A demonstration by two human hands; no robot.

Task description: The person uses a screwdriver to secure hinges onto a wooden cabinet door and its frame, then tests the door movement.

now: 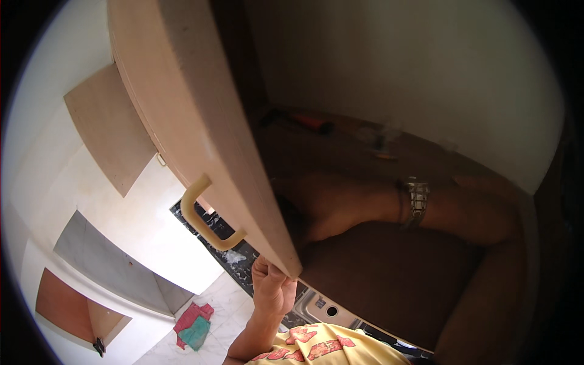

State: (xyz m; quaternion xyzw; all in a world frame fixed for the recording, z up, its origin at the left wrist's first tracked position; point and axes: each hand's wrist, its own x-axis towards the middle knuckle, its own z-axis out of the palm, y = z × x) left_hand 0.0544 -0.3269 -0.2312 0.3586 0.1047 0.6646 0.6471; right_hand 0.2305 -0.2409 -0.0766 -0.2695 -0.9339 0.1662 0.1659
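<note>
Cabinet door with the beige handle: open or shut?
Open. The cabinet door stands out from the dark interior, left hand at its lower corner; the right forearm is inside, past the door's edge.

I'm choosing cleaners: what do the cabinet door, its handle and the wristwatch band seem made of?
Cabinet door: probably wood or wood-look laminate, low-sheen, going by its smooth tan surface.
Handle: likely plastic, possibly coated metal; smooth cream finish, rounded bends, no bare metal visible.
Wristwatch band: apparently metal, shiny, since its links catch the light.
</note>
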